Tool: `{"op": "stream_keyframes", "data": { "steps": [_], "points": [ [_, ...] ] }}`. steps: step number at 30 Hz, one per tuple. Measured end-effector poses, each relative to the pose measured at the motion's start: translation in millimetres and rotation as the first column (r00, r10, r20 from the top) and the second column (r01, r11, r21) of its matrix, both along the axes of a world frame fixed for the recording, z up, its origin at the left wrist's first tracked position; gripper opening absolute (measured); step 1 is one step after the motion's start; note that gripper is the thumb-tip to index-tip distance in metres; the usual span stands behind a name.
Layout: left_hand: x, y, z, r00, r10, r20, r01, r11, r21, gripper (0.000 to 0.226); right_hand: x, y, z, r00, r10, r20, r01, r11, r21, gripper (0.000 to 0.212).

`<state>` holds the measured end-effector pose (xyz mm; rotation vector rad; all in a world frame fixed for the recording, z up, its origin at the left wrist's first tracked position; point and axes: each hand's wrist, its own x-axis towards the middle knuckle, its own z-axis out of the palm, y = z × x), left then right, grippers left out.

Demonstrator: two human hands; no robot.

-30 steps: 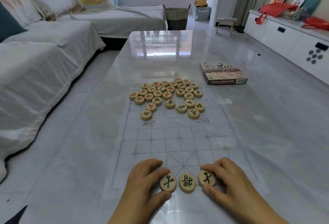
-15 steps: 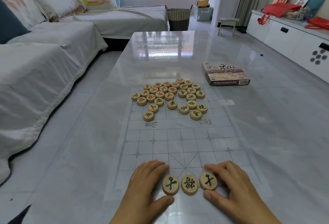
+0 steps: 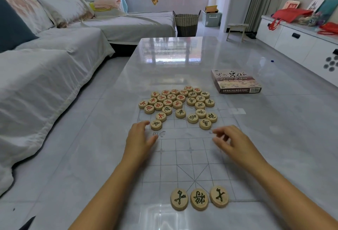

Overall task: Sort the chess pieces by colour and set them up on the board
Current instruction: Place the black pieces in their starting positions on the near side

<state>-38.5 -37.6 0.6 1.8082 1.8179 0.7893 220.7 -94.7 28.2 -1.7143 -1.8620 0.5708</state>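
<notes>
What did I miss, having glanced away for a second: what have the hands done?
Both hands let go of the three placed pieces and reached forward to the pile. The left hand is beside the nearest piece, the right hand just short, neither holding anything. Placed pieces, pile and box stayed put.

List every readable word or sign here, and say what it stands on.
"Chinese chess" and "中國象棋": lid of the box.
"士", "將", "士", upside down: the three near pieces.
"車", "炮": pieces in the pile; others there too small.
Box's front strip and the board's river marks: too blurred.
</notes>
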Motion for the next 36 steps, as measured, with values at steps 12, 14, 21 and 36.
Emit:
{"op": "stream_keyframes", "data": {
  "steps": [12,14,21,36],
  "points": [
    [9,31,-16,0.976,0.071,-0.205,-0.055,0.995,0.082,0.049,-70,110,-24,0.896,0.069,0.440,-0.109,0.992,0.067,0.046],
    [9,30,-17,0.979,0.075,-0.192,-0.059,0.994,0.091,0.047,-67,103,-35,0.912,0.059,0.405,-0.117,0.986,0.119,0.045],
    [9,27,-16,0.978,0.082,-0.191,-0.066,0.994,0.087,0.047,-39,90,-26,0.999,0.041,0.024,-0.046,0.964,0.261,0.038],
    [10,26,-15,0.977,0.093,-0.191,-0.075,0.992,0.100,0.044,20,89,-41,0.892,-0.342,-0.297,0.369,0.928,0.039,0.024]
  ]
}}
